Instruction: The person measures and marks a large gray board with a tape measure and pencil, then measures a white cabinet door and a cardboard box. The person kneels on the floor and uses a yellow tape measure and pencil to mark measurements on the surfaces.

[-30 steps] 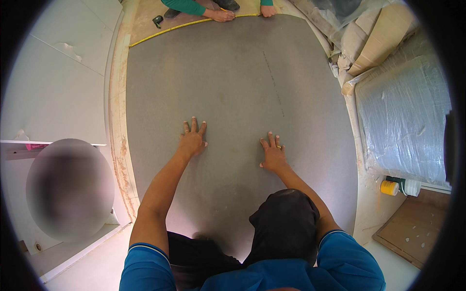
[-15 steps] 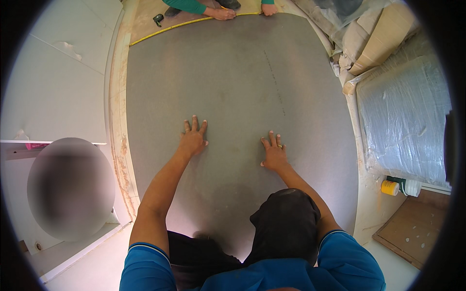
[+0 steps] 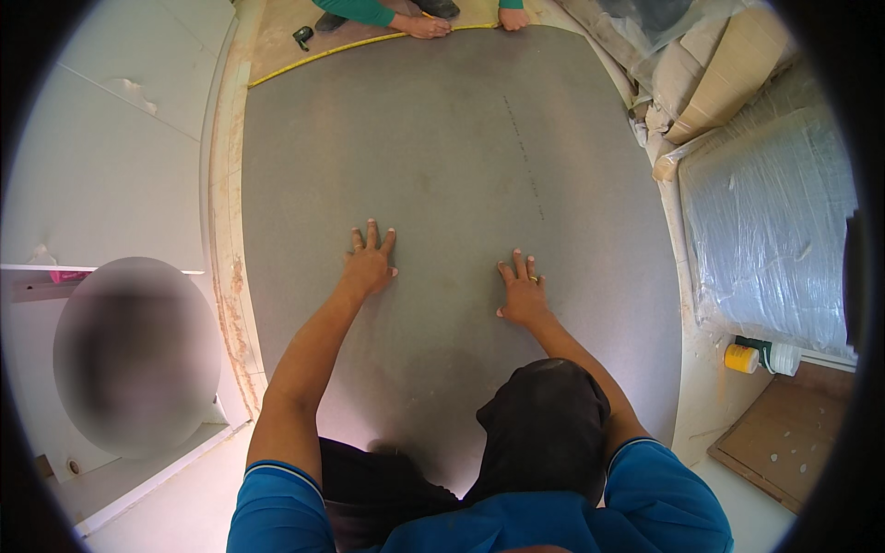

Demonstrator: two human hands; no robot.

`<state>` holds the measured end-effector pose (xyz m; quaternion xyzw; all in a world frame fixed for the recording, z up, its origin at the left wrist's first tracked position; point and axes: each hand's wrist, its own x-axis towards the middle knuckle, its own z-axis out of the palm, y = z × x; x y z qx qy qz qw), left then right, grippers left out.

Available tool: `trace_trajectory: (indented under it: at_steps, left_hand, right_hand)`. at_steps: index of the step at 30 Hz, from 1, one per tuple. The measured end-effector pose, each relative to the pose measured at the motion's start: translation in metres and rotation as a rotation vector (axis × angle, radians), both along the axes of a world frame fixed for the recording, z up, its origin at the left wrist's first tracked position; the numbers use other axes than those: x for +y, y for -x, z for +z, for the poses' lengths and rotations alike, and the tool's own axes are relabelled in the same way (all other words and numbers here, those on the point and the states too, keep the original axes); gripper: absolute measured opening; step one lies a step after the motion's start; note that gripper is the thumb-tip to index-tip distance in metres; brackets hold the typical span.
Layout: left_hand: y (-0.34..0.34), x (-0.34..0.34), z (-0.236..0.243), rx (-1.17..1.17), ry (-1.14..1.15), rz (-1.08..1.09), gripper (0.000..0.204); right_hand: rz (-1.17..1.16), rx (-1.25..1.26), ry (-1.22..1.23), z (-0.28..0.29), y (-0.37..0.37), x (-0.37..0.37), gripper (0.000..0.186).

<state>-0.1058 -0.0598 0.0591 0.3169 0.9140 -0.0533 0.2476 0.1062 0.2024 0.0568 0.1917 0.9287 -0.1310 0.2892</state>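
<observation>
As a broad grey board lies flat on the floor, filling most of the space between a white wall panel on the left and plastic-wrapped sheets on the right, a kneeling person presses both palms onto its near half. The left hand rests flat with fingers spread apart, clamped on nothing; the right hand, a ring on one finger, lies likewise open and flat, well apart from the left. At the far edge, a co-worker's hands hold a yellow tape measure along the board's end.

The likely hazard is a shift: weight leaned onto the smooth sheet could slide it on the dusty floor and pull it away from the tape at the far end, spoiling the reading. Pressure put unevenly on one side could also skew the board toward the chipped edge of the wall panel on the left.

The board looks matt, uniformly grey and unbroken, with a faint dotted line running lengthwise right of centre. A small yellow-capped bottle lies near its right corner, beside a cardboard sheet.
</observation>
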Motion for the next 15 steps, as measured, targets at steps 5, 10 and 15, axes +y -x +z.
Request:
trace_trajectory:
  at_steps: [5, 10, 15]
  left_hand:
    - [-0.001, 0.002, 0.002, -0.007, 0.000, 0.006, 0.086]
    - [0.000, 0.002, 0.002, -0.014, 0.022, 0.009, 0.086]
    - [0.000, 0.003, 0.004, -0.012, 0.017, 0.007, 0.087]
  right_hand:
    - [0.001, 0.000, -0.002, -0.001, -0.001, 0.001, 0.106]
    - [0.001, -0.020, -0.005, 0.006, 0.001, -0.001, 0.107]
    - [-0.008, -0.033, -0.001, 0.009, 0.003, -0.002, 0.107]
